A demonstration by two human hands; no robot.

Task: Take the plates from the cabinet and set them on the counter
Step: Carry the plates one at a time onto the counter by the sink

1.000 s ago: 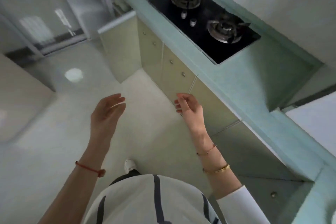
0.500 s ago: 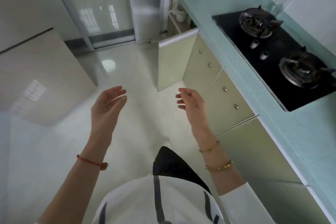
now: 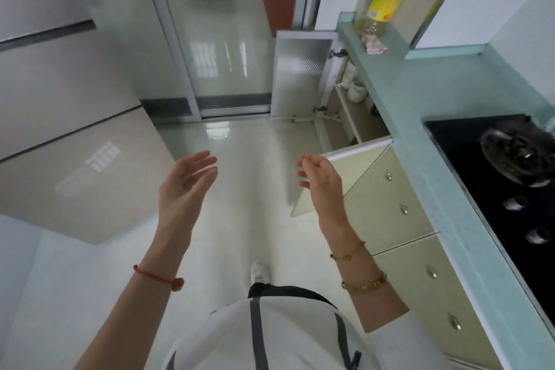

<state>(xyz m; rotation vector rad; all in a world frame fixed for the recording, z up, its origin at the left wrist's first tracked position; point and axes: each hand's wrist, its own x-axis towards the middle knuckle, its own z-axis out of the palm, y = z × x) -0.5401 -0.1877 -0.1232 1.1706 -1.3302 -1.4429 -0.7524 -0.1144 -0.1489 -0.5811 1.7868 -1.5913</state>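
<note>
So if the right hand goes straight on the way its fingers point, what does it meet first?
Probably nothing soon: the right hand points ahead over bare floor. The open cabinet door lies just to its right, though depth is unclear.

- We see a pale green stone counter (image 3: 426, 165) running along the right side.
- At its far end stands a clear plastic bottle of yellow oil (image 3: 383, 0), with a small crumpled pink cloth (image 3: 374, 46) just beside it, nearer to us.
- A black glass gas hob (image 3: 492, 177) is set into the counter toward its near end.
- Below the far end, white dishes (image 3: 354, 87) sit on an open cabinet shelf (image 3: 345, 105); we cannot tell their kind.
- A glossy pale tiled floor (image 3: 246, 189) lies below.
</note>
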